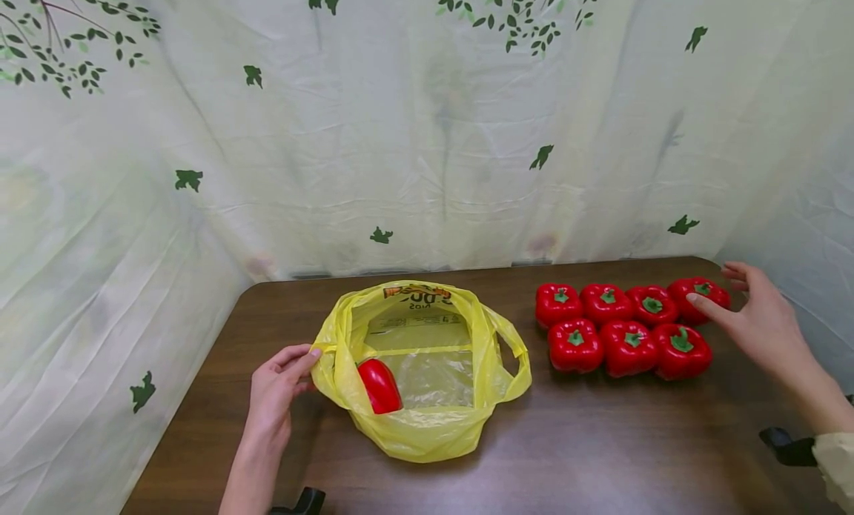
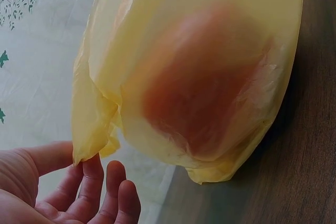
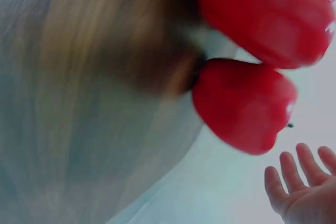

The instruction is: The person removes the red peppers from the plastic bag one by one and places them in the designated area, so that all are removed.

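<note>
A yellow plastic bag (image 1: 427, 433) stands with its mouth open on the table, one red bell pepper (image 1: 380, 386) inside at its left. My left hand (image 1: 276, 389) pinches the bag's left handle between thumb and fingertips; in the left wrist view the pepper shows dimly through the film. Several red bell peppers stand in two rows to the right, green stems showing. Beside the far right pepper (image 1: 700, 296) of the back row hovers my right hand (image 1: 767, 319), fingers spread and holding nothing. The right wrist view shows that hand (image 3: 304, 192) apart from the nearest pepper (image 3: 244, 106).
The brown wooden table (image 1: 600, 441) ends at a pale curtain (image 1: 427, 167) printed with leaves, which hangs behind it and at both sides. The bag's right handle loop (image 1: 517, 352) sticks out toward the peppers.
</note>
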A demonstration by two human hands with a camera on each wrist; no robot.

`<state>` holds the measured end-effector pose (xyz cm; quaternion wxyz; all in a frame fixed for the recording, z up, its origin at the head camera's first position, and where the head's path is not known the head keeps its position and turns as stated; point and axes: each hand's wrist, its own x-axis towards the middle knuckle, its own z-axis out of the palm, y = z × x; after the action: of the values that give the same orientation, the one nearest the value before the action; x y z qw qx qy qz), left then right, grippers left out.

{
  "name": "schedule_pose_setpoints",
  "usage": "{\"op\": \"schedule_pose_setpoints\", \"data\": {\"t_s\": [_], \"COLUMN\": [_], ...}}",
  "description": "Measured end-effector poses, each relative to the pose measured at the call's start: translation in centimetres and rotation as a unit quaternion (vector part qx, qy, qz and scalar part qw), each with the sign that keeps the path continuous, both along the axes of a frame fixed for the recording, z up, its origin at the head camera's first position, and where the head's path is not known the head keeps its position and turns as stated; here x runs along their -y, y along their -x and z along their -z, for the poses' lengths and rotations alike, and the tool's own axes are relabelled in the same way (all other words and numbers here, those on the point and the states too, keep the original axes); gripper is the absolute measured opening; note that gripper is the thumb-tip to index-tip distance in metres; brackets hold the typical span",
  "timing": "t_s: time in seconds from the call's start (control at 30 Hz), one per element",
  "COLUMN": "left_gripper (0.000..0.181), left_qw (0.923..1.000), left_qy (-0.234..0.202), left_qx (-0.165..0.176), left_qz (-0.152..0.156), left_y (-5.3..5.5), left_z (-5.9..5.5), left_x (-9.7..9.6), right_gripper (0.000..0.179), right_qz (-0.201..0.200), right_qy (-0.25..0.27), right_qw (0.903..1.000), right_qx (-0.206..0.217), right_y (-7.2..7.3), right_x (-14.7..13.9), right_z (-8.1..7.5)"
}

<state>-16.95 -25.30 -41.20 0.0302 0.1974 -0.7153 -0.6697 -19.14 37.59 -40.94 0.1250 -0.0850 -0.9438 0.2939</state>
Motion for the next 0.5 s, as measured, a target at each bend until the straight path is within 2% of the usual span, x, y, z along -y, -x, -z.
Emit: {"op": "schedule_pose_setpoints", "data": {"t_s": [0.27,0.5], "left_gripper": [0.025,0.021], "left_qw": [1.0000,0.9999], "left_qy": [-0.004,-0.007], "left_qx": [-0.008,-0.013], "left_qz": [0.000,0.000], "left_y": [-0.1,-0.2], "left_z": [-0.1,-0.2], "left_x": [0.1,0.2], "right_gripper": [0.082,0.070], "right_qz": [-0.032,-0.085], "right_qy": [0.010,0.007], "right_qw": [0.9989,0.9931], "right_qx": [-0.031,-0.080], "right_y": [-0.7,-1.3], "right_x": [3.0,5.6], "right_z": [-1.7,-3.1]}}
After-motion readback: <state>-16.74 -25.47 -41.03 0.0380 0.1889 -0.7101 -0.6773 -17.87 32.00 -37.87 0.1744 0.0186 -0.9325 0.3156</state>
